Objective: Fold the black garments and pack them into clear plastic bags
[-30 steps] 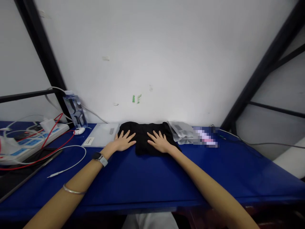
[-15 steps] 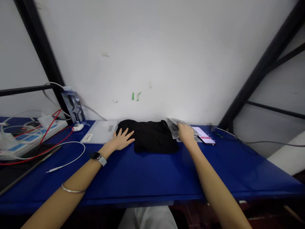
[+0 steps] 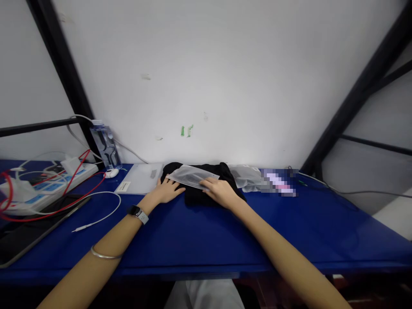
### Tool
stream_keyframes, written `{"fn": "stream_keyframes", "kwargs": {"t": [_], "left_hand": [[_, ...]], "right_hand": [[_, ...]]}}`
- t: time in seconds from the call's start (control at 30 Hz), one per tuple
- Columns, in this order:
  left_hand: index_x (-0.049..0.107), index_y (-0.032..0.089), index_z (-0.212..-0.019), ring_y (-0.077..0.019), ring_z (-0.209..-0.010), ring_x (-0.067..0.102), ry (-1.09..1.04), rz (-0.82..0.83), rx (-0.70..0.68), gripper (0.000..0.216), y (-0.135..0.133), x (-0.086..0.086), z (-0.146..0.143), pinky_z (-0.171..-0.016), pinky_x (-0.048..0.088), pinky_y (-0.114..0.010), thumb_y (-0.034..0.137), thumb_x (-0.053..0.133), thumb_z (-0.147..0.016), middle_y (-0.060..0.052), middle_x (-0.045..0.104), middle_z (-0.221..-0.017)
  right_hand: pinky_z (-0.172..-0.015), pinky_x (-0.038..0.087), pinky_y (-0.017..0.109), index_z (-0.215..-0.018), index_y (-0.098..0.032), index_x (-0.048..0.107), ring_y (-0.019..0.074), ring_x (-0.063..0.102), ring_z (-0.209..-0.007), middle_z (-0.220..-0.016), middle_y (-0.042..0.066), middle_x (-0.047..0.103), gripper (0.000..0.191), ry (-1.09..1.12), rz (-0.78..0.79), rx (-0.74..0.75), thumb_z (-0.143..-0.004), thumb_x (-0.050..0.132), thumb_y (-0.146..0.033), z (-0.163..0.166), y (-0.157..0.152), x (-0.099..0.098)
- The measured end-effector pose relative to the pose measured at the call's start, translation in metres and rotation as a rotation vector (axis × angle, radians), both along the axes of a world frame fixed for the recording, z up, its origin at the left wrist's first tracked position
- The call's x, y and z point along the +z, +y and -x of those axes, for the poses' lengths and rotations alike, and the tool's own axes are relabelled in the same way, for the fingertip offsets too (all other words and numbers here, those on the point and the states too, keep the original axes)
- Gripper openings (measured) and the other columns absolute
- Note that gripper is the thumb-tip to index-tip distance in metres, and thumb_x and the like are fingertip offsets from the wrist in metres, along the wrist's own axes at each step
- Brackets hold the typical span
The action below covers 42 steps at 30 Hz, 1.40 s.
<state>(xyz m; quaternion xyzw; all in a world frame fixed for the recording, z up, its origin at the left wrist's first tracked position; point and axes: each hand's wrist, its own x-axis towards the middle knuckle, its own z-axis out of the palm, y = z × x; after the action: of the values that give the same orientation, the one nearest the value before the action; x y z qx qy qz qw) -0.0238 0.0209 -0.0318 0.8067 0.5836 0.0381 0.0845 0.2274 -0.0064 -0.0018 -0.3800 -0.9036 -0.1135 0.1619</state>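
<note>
A folded black cloth (image 3: 199, 198) lies on the blue table against the wall. My left hand (image 3: 166, 191) rests on its left edge with the fingers spread, its fingertips by the left end of a translucent plastic bag (image 3: 189, 174). That flat, frosted bag lies over the cloth. Its right end is gripped by the curled fingers of my right hand (image 3: 221, 192); the thumb is partly hidden. Right of the cloth lies a crumpled clear plastic bag (image 3: 246, 177).
At the left are a frosted plastic sleeve (image 3: 141, 178) with a label, a white earbud case (image 3: 112, 173), a water bottle (image 3: 107, 148), a power strip (image 3: 51, 184) with cables and a dark tablet-like device (image 3: 38, 229). A blurred-out phone (image 3: 279, 183) lies at the right.
My right hand has moved left from the plastic at the cloth's right side, bringing a translucent bag over the cloth. My left hand stays at the cloth's left edge.
</note>
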Motion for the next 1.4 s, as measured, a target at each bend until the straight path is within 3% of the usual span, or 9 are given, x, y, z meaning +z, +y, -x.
{"fn": "stream_keyframes", "kwargs": {"t": [0.1, 0.2, 0.33, 0.4, 0.53, 0.6, 0.8, 1.0, 1.4], "left_hand": [[0.027, 0.033, -0.149, -0.0426, -0.144, 0.011, 0.011, -0.035, 0.01, 0.066, 0.002, 0.006, 0.006, -0.108, 0.01, -0.07, 0.061, 0.032, -0.09, -0.005, 0.021, -0.158], [0.048, 0.026, -0.139, -0.0434, -0.139, 0.027, 0.037, -0.123, 0.164, 0.057, 0.002, 0.02, 0.015, -0.105, 0.024, -0.067, 0.051, 0.041, -0.089, -0.012, 0.039, -0.15], [0.066, 0.014, -0.116, -0.0408, -0.135, 0.034, -0.011, -0.517, 0.305, 0.038, -0.004, 0.033, 0.011, -0.104, 0.032, -0.06, 0.027, 0.043, -0.089, -0.019, 0.047, -0.142], [0.066, 0.017, -0.114, -0.0372, -0.133, 0.038, -0.066, -0.667, 0.133, 0.033, -0.011, 0.033, -0.003, -0.102, 0.035, -0.057, 0.022, 0.046, -0.089, -0.016, 0.05, -0.14], [0.067, 0.021, -0.102, -0.0246, -0.117, 0.052, -0.06, -0.746, -0.506, 0.021, -0.029, 0.027, -0.042, -0.095, 0.042, -0.043, 0.023, 0.049, -0.091, -0.008, 0.062, -0.122], [0.066, 0.017, -0.094, -0.0229, -0.109, 0.055, -0.015, -0.817, -0.635, 0.019, -0.036, 0.023, -0.057, -0.092, 0.041, -0.041, 0.025, 0.049, -0.094, -0.008, 0.066, -0.11], [0.062, 0.016, -0.081, -0.0177, -0.088, 0.057, 0.059, -1.013, -0.638, 0.024, -0.032, 0.015, -0.066, -0.084, 0.039, -0.036, 0.017, 0.044, -0.096, -0.003, 0.066, -0.082], [0.063, 0.017, -0.081, -0.0185, -0.09, 0.057, 0.137, -1.093, -0.602, 0.023, -0.011, 0.023, -0.038, -0.084, 0.038, -0.037, 0.016, 0.046, -0.095, -0.003, 0.068, -0.085], [0.066, 0.02, -0.082, -0.0237, -0.094, 0.056, 0.079, -0.957, -0.332, 0.028, 0.003, 0.035, 0.025, -0.082, 0.038, -0.042, 0.021, 0.041, -0.096, -0.007, 0.07, -0.086]], "right_hand": [[-0.073, 0.049, 0.029, -0.107, -0.02, 0.057, 0.0198, 0.062, -0.091, -0.106, 0.008, 0.064, 0.018, 0.012, -0.024, -0.042, -0.089, 0.056, -0.023, -0.006, -0.006, 0.005], [-0.069, 0.045, 0.029, -0.095, -0.019, 0.058, 0.0192, 0.06, -0.083, -0.095, 0.007, 0.062, 0.009, -0.024, -0.047, -0.021, -0.088, 0.059, -0.024, -0.014, -0.009, 0.009], [-0.072, 0.042, 0.032, -0.088, -0.018, 0.058, 0.0185, 0.057, -0.08, -0.089, 0.006, 0.06, 0.009, -0.047, -0.063, 0.067, -0.089, 0.059, -0.026, -0.015, -0.012, 0.009], [-0.073, 0.041, 0.032, -0.089, -0.017, 0.059, 0.0186, 0.057, -0.081, -0.09, 0.006, 0.06, 0.011, -0.033, -0.086, 0.111, -0.09, 0.058, -0.028, -0.014, -0.013, 0.009], [-0.074, 0.039, 0.032, -0.089, -0.017, 0.061, 0.0173, 0.054, -0.08, -0.089, 0.006, 0.06, 0.015, -0.013, -0.149, 0.184, -0.094, 0.05, -0.027, -0.012, -0.015, 0.008], [-0.073, 0.037, 0.031, -0.085, -0.017, 0.061, 0.0163, 0.052, -0.077, -0.086, 0.006, 0.06, 0.021, -0.002, -0.181, 0.191, -0.096, 0.045, -0.024, -0.012, -0.015, 0.006], [-0.068, 0.033, 0.029, -0.079, -0.016, 0.062, 0.0143, 0.047, -0.07, -0.08, 0.005, 0.057, 0.029, 0.014, -0.2, 0.206, -0.097, 0.04, -0.018, -0.009, -0.013, 0.006], [-0.071, 0.034, 0.03, -0.079, -0.017, 0.061, 0.016, 0.051, -0.078, -0.084, 0.006, 0.058, 0.025, 0.014, -0.169, 0.133, -0.095, 0.043, -0.015, -0.021, -0.009, 0.018], [-0.072, 0.037, 0.033, -0.081, -0.019, 0.061, 0.0198, 0.051, -0.08, -0.085, 0.007, 0.057, 0.023, -0.051, -0.207, -0.081, -0.093, 0.041, -0.014, -0.053, 0.007, 0.016]]}}
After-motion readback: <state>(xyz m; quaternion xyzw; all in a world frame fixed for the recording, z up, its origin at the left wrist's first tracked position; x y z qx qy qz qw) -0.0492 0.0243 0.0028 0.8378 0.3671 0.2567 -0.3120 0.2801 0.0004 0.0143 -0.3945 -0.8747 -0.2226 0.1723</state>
